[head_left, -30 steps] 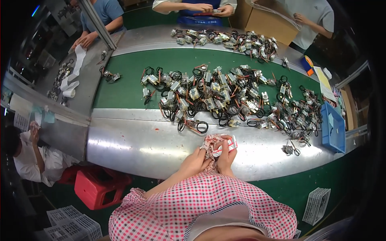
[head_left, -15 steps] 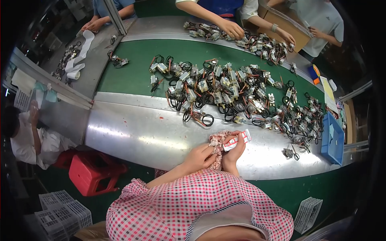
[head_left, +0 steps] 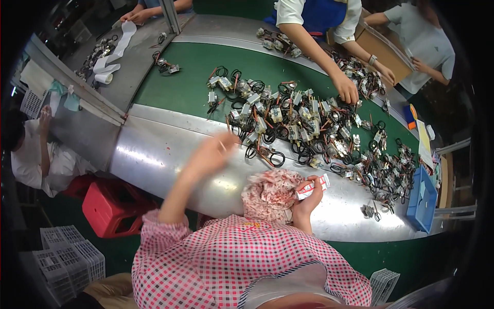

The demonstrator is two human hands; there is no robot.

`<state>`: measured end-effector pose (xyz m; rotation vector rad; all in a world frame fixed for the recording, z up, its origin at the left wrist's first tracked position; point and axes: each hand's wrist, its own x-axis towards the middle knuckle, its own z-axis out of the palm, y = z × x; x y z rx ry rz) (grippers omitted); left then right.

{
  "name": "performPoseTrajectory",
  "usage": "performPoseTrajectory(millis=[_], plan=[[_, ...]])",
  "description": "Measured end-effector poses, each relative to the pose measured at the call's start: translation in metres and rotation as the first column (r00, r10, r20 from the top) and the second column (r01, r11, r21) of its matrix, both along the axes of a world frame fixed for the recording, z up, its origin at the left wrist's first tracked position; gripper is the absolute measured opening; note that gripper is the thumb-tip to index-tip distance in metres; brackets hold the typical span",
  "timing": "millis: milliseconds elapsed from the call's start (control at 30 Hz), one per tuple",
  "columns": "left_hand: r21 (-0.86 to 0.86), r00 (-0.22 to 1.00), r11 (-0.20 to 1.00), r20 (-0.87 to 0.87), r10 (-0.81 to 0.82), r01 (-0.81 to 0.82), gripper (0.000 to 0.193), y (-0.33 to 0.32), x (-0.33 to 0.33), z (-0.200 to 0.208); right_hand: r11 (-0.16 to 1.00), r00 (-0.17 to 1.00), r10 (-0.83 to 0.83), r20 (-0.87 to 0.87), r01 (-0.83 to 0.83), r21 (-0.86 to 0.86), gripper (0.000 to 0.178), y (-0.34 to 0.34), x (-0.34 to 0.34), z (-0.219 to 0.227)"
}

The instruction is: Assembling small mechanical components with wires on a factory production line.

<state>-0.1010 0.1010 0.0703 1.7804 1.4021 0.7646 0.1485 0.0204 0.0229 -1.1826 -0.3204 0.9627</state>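
Observation:
In my right hand (head_left: 307, 205) is a white and red squeeze tube (head_left: 313, 187), its flat end pointing up and to the right. A crumpled whitish cloth (head_left: 270, 195) with reddish blotches lies against that hand, spread over the metal table edge; whether the fingers also grip it is hidden. My left hand (head_left: 212, 154) is off the cloth, smeared by motion, beside the left front of a pile of small electrical parts with black wires (head_left: 288, 116). A thin light streak shows at its fingers, too blurred to name.
Across the green belt (head_left: 175, 87), a co-worker's hand (head_left: 346, 88) reaches over the pile. A blue bin (head_left: 423, 198) stands at the right end of the metal table (head_left: 154, 159). A red stool (head_left: 105, 208) and white plastic baskets (head_left: 67, 257) are at lower left.
My left hand has let go of the cloth and moved left and forward. The cloth has spread out. My right hand keeps the tube. The co-worker's arm has reached farther over the pile.

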Motion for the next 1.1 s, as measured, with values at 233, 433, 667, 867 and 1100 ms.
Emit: performPoseTrajectory(millis=[233,433,667,867,1100], plan=[[0.404,0.798,0.804,-0.239,0.553,-0.437,0.047,0.179,-0.103,-0.056,0.997,0.987,0.06,0.146,-0.065,0.031,0.021,0.001,-0.017,-0.005],[0.241,0.807,0.873,-0.336,0.486,-0.425,0.041,0.187,-0.067,-0.089,1.0,0.982,-0.003,0.188,0.002,0.005,0.024,0.002,-0.019,-0.003],[0.387,0.887,0.799,0.147,0.439,-0.46,0.034,0.18,-0.075,-0.093,1.0,0.974,-0.002,0.225,0.005,-0.012,0.025,0.004,-0.021,0.0],[0.272,0.8,0.778,0.411,0.437,-0.566,0.036,0.178,-0.07,-0.085,1.0,0.962,0.001,0.274,0.0,-0.003,0.024,0.001,-0.017,-0.004],[0.334,0.785,0.726,0.416,0.459,-0.601,0.039,0.176,-0.075,-0.085,1.0,0.968,0.011,0.25,-0.009,-0.007,0.023,0.001,-0.022,-0.005]])
